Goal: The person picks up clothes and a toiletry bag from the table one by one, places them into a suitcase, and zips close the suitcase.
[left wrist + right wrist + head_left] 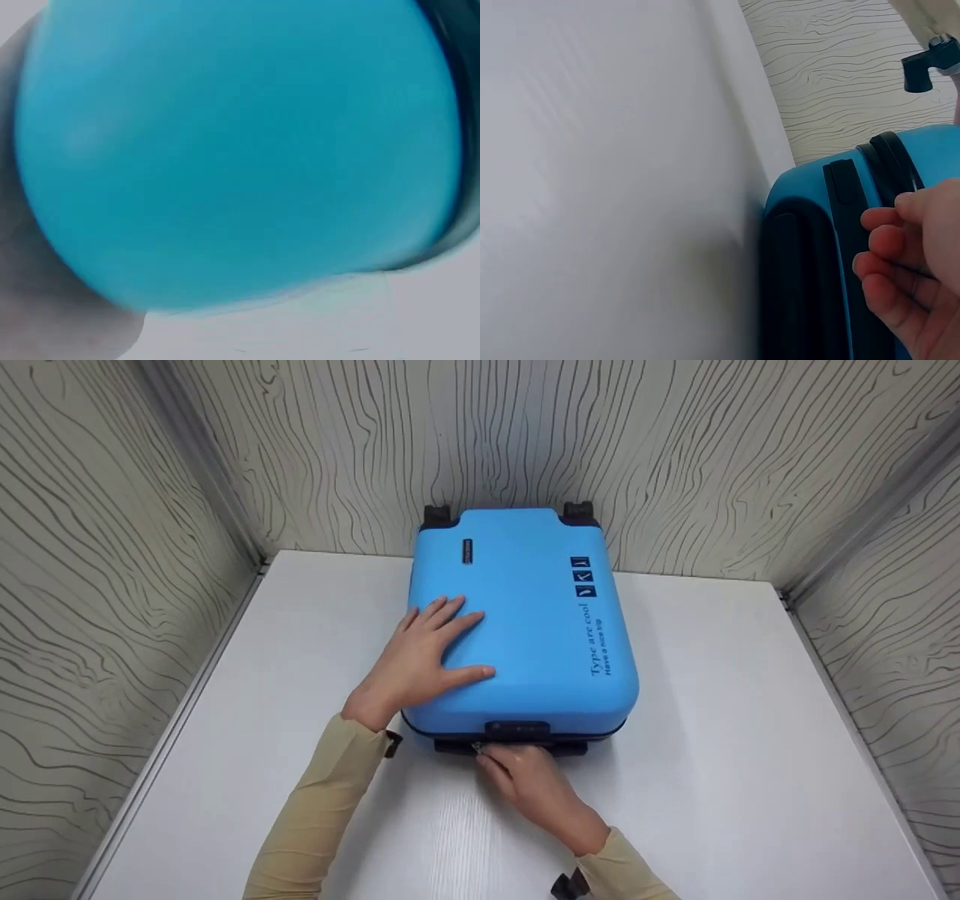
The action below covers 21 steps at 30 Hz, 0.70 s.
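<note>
A blue hard-shell suitcase [525,585] lies flat on the white table, its wheels toward the back wall. Spread fingers of my left hand [416,656] rest on the left part of its lid. At the near side, below the black lock [517,729], my right hand [536,787] pinches a small metal zipper pull [478,748] between thumb and forefinger. The right wrist view has the curled fingers of that hand beside the black zipper band [881,169] and carry handle [855,255]. Blue shell [240,165] fills most of the left wrist view.
The white table [735,750] extends on both sides of the suitcase. Wood-patterned panels [510,435] enclose it at the back and sides, with metal posts [199,457] at the corners. Two black wheels [577,510] stick out near the back panel.
</note>
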Each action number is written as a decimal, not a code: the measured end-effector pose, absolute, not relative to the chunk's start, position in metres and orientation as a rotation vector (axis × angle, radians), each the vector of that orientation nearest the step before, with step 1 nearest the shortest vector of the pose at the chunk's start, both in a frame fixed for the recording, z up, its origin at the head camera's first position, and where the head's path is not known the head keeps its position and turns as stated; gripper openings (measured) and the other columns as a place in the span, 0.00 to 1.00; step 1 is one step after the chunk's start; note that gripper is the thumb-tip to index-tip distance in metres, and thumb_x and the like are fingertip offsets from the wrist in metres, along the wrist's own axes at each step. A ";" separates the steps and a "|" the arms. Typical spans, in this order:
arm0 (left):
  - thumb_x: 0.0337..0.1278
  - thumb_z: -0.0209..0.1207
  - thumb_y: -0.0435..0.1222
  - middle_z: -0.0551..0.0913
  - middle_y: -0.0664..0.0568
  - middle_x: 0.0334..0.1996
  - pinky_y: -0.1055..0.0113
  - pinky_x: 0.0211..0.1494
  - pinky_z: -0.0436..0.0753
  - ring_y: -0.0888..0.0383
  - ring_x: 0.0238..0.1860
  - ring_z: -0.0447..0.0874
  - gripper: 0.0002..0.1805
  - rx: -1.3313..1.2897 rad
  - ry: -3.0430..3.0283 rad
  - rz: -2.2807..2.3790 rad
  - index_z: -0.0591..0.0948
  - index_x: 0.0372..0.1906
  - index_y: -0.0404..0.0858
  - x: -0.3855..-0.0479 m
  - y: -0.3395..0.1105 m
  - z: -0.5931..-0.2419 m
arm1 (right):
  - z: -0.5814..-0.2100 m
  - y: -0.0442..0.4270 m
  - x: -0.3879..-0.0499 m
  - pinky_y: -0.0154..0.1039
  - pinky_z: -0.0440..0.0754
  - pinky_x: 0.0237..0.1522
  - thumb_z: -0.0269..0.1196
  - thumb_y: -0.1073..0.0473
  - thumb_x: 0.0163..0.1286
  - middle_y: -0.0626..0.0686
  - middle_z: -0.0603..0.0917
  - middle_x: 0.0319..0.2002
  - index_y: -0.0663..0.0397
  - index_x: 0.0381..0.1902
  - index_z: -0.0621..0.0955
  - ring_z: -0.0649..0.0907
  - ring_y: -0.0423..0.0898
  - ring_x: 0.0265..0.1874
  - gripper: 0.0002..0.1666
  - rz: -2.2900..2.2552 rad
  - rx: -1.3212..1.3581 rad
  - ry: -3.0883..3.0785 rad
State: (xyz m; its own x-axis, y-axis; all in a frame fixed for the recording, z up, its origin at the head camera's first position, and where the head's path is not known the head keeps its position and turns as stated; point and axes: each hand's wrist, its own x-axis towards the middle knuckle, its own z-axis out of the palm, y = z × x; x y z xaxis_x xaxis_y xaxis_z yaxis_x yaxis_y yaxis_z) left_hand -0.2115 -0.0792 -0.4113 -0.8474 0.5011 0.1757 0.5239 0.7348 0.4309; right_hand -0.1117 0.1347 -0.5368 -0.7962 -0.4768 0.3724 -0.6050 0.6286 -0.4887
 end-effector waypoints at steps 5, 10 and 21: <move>0.62 0.55 0.69 0.55 0.50 0.80 0.47 0.78 0.39 0.50 0.80 0.44 0.44 -0.814 -2.887 -0.763 0.66 0.78 0.53 -0.216 -0.083 -0.411 | -0.536 0.151 -0.097 0.35 0.82 0.31 0.59 0.54 0.79 0.42 0.86 0.32 0.51 0.38 0.87 0.84 0.35 0.31 0.12 0.990 0.941 -2.669; 0.65 0.56 0.66 0.54 0.52 0.80 0.47 0.78 0.45 0.52 0.80 0.42 0.41 -0.809 -2.876 -0.838 0.66 0.78 0.53 -0.222 -0.080 -0.412 | -0.530 0.167 -0.085 0.31 0.79 0.29 0.57 0.52 0.80 0.41 0.85 0.31 0.51 0.40 0.87 0.80 0.32 0.28 0.15 1.115 1.012 -2.732; 0.68 0.54 0.64 0.53 0.54 0.80 0.51 0.77 0.53 0.55 0.80 0.41 0.39 -0.754 -2.818 -0.966 0.66 0.78 0.53 -0.212 -0.082 -0.427 | -0.533 0.188 -0.080 0.29 0.79 0.31 0.61 0.57 0.78 0.45 0.88 0.34 0.49 0.43 0.89 0.80 0.31 0.28 0.10 1.299 1.029 -2.639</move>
